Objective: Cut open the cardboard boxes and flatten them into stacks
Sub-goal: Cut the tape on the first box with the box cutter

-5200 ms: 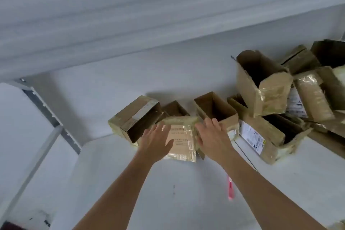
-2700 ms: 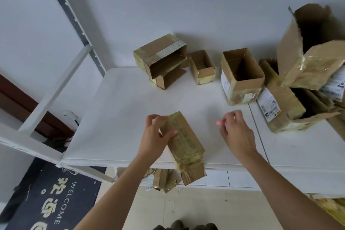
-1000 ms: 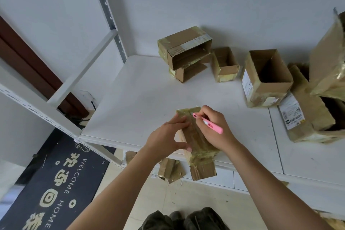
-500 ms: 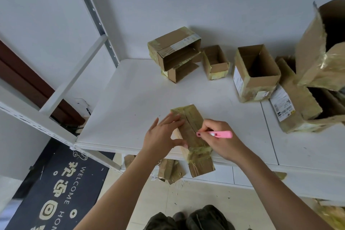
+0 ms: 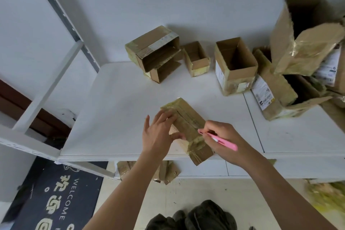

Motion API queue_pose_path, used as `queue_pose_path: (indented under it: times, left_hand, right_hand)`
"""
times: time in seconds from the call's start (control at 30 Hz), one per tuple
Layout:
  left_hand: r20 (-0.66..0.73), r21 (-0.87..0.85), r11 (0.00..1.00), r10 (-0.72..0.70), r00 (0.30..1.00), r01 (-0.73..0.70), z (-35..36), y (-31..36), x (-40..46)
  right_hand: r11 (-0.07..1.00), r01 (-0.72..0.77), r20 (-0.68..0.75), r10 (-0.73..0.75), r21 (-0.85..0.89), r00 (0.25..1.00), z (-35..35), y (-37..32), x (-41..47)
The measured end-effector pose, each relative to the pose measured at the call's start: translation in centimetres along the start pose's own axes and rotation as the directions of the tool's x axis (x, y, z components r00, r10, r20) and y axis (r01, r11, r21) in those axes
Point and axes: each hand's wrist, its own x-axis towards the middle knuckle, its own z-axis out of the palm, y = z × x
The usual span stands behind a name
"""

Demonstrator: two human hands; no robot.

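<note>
Right hand (image 5: pixel 223 141) pinches a pink cutter (image 5: pixel 220 140) at the taped seam while the left hand (image 5: pixel 158 134), fingers extended, steadies the small box (image 5: pixel 186 125) at the desk (image 5: pixel 115 117) front edge; advisable to draw shallowly along its long axis, running far-left to near-right.

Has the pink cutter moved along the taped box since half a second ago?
Yes. The pink cutter in the right hand has slid along the taped box toward the table's front edge.
</note>
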Motion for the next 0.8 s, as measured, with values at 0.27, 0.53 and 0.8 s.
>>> queue_pose_path:
  times: [0.27,0.53,0.8]
  left_hand:
    - [-0.151,0.025,1.0,0.02,0.988,-0.017,0.5,0.7,2.3]
    - [-0.019,0.014,0.997,0.071,0.997,-0.071,-0.5,1.6,4.7]
    - [0.165,0.08,0.992,0.084,0.983,-0.098,-0.6,1.5,6.2]
  right_hand:
    - [0.961,-0.154,-0.337,0.227,0.231,0.914,-1.6,4.0,-4.0]
    - [0.882,-0.031,-0.55,0.321,0.471,0.771,-0.5,4.6,-1.8]
    - [0.605,0.065,-0.425,0.475,0.794,0.771,0.8,3.9,5.1]
